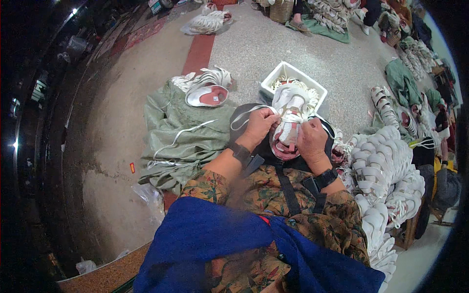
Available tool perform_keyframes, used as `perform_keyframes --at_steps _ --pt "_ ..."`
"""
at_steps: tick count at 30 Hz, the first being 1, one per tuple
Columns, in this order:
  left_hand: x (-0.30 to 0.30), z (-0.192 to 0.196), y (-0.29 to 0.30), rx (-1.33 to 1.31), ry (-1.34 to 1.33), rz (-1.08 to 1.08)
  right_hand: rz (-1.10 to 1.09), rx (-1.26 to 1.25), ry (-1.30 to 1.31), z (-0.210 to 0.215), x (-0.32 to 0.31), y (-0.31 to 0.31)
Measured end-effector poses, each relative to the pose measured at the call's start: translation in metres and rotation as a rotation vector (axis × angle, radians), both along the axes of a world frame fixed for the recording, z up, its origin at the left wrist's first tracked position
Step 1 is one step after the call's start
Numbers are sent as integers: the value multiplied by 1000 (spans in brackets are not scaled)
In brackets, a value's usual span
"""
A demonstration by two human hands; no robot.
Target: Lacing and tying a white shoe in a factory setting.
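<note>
A white sneaker (287, 131) with a pinkish-red lining rests at my lap, its toe pointing away from me and its opening toward me. Pale shoelaces (294, 118) run across its tongue. At the sneaker's left edge, the closed fingers of my left hand (260, 126) pinch a white shoelace, which loops out past the wrist side. My right hand (313, 138) is closed at the sneaker's right edge, with a stretch of white lace showing just above its fingers. The fingertips of both hands are partly hidden against the shoe.
Just beyond the sneaker stands a white box (267, 84) with pale laces in it. Left of me, a green sack (188, 132) carries white shoes (207, 95) and a loose lace (183, 134). Stacked white shoes (383, 158) crowd my right side. Other people sit at the far right.
</note>
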State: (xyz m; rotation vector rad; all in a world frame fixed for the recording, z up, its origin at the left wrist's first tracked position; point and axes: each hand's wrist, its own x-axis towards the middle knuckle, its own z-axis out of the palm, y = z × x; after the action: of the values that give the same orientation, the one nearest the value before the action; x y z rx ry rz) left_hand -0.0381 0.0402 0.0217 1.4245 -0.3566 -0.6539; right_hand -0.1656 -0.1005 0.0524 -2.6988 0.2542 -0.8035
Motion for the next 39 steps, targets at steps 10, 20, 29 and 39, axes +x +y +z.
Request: perform_keyframes --at_steps 10,20,29,39 --pt "-3 -5 -4 28 -148 63 193 42 65 0 17 9" --pt "-7 2 -6 251 -580 131 144 79 97 -5 18 10" --pt "-7 1 -7 388 -543 99 170 75 47 -10 21 10" --pt "-24 17 0 524 -1215 -73 116 57 60 -22 32 3"
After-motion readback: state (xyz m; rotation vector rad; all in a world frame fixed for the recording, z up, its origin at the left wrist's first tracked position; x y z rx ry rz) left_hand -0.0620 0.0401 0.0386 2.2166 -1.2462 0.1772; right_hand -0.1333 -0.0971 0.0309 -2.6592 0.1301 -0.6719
